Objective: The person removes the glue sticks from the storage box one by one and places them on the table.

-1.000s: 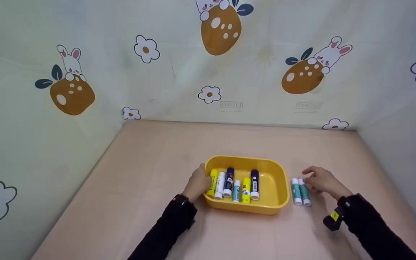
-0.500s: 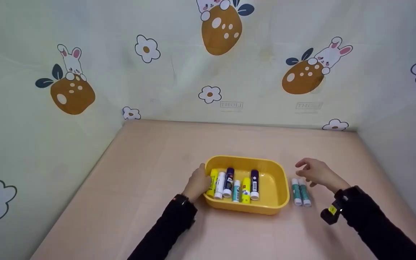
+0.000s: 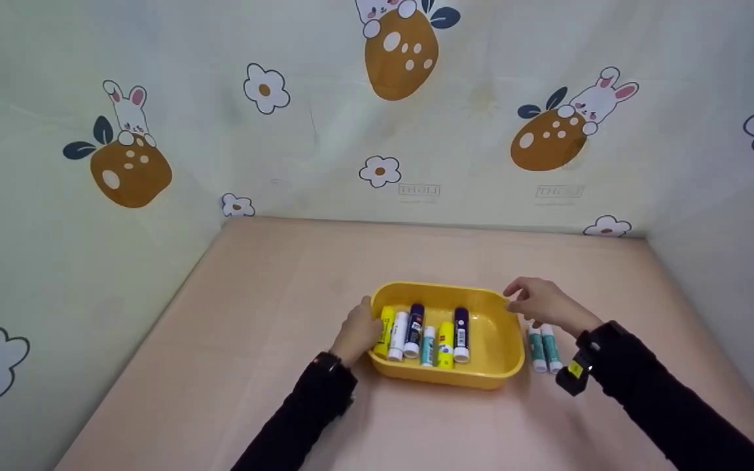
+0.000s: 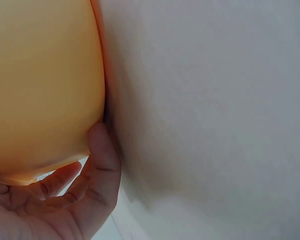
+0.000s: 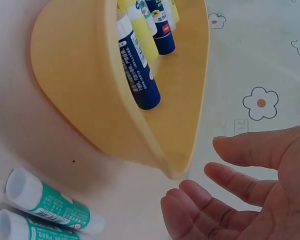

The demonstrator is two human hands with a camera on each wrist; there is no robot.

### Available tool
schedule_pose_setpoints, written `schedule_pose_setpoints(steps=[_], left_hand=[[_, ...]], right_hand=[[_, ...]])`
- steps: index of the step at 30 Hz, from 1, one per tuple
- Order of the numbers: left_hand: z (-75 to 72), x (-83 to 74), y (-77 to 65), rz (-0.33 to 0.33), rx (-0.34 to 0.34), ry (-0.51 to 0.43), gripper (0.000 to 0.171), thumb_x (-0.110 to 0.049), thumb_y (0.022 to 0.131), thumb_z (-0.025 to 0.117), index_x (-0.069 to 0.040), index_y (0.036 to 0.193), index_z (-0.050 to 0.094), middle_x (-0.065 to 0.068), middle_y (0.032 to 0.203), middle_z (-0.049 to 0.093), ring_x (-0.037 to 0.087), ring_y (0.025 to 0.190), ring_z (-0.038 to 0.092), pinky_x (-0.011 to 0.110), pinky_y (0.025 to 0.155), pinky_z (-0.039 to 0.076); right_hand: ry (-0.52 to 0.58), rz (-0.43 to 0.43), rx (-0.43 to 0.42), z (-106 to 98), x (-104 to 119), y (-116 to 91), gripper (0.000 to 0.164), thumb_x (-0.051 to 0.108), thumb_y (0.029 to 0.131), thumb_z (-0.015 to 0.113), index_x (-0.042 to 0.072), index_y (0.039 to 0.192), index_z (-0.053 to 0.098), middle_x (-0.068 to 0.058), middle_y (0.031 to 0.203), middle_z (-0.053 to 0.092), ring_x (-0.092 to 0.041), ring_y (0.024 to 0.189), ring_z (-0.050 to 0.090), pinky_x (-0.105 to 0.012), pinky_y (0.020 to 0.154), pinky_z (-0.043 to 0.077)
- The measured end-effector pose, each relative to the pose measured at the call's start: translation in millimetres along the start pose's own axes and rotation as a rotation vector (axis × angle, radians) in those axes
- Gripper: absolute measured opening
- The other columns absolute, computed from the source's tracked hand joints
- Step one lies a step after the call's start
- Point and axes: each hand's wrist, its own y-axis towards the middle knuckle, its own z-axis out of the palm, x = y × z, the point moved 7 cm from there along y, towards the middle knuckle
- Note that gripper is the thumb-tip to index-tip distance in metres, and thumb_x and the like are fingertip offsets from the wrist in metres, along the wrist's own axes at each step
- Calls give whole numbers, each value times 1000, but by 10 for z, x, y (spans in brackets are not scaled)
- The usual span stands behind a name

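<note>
The yellow plastic basin (image 3: 514,356) stands on the table, holding several glue sticks: yellow ones, a white one, a small teal one (image 3: 428,347) and dark blue ones (image 5: 140,75). My left hand (image 3: 356,333) grips its left end; in the left wrist view, fingers (image 4: 104,160) curl against the outer wall, while the thumb is mostly hidden. At the far right corner hovers my right hand (image 3: 547,304), fingers spread and holding nothing. Two teal-and-white glue sticks (image 5: 57,205) lie side by side on the table, right of the basin, their far ends partly hidden beneath the right hand in the head view.
The pinkish table (image 3: 272,294) runs back to a pale curtain (image 3: 324,131) printed with rabbits and flowers, which also encloses both sides. Dark sleeves with wrist-worn cameras (image 3: 573,379) reach in from the front.
My right hand has moved left and away from me, from over the two teal glue sticks to the basin's far right corner. The left hand and basin stay put.
</note>
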Motion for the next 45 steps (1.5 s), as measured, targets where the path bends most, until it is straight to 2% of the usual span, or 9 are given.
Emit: schedule_pose_setpoints(steps=[5, 10, 14, 18, 21, 24, 28, 39, 45], left_hand=[[2, 15, 7, 0, 2, -4, 55, -3, 88, 43, 9, 139, 30, 27, 134, 45, 31, 121, 46, 46, 105, 35], [2, 12, 5, 2, 3, -12, 55, -1, 87, 43, 9, 140, 29, 28, 135, 44, 32, 122, 45, 47, 106, 34], [1, 4, 0, 6, -1, 5, 46, -1, 86, 44, 7, 131, 38, 22, 118, 55, 27, 104, 54, 43, 96, 44], [4, 1, -6, -1, -1, 18, 38, -1, 86, 45, 4, 123, 43, 16, 101, 57, 23, 89, 54, 39, 85, 48], [4, -1, -7, -15, 2, 10, 42, -1, 86, 44, 5, 127, 42, 16, 104, 56, 23, 90, 54, 38, 86, 48], [11, 4, -9, -34, 10, -8, 50, -2, 87, 43, 6, 136, 35, 21, 121, 54, 25, 103, 53, 41, 96, 44], [15, 11, -12, -49, 18, -15, 53, -2, 88, 43, 6, 140, 31, 23, 128, 50, 27, 107, 52, 42, 98, 42], [9, 3, 0, -16, -1, 1, 49, -1, 86, 44, 7, 134, 37, 23, 122, 53, 27, 102, 54, 43, 95, 44], [21, 22, 10, -38, 14, 1, 54, -1, 88, 43, 7, 139, 30, 25, 133, 46, 30, 119, 48, 45, 104, 37]], right_hand=[[11, -6, 7, 83, 141, 30, 39, 16, 91, 56, -3, 124, 50, -21, 108, 55, -29, 87, 56, -37, 76, 55], [-11, -7, 35, 185, 271, 86, 38, 16, 90, 57, -1, 124, 51, -21, 113, 55, -30, 92, 56, -36, 78, 53], [-43, 0, 51, 265, 350, 132, 37, 17, 89, 59, 1, 122, 54, -18, 112, 57, -29, 90, 56, -34, 74, 51], [-42, 25, 74, 362, 382, 173, 37, 18, 88, 61, 3, 122, 54, -14, 110, 58, -28, 89, 56, -35, 73, 52], [-27, 44, 94, 446, 390, 189, 40, 17, 87, 62, 4, 124, 53, -13, 111, 58, -28, 90, 56, -34, 72, 52], [-23, 41, 108, 534, 399, 192, 41, 15, 86, 63, 7, 125, 53, -13, 113, 57, -28, 89, 55, -33, 69, 51], [-64, 26, 108, 636, 417, 215, 41, 13, 86, 64, 10, 125, 54, -13, 119, 55, -25, 82, 57, -33, 66, 52], [-140, 62, 174, 779, 446, 293, 40, 11, 85, 65, 8, 124, 56, -10, 106, 59, -24, 81, 58, -35, 72, 53], [-196, 61, 193, 814, 451, 342, 33, 13, 84, 67, 7, 115, 61, -10, 103, 61, -21, 77, 59, -32, 69, 54]])
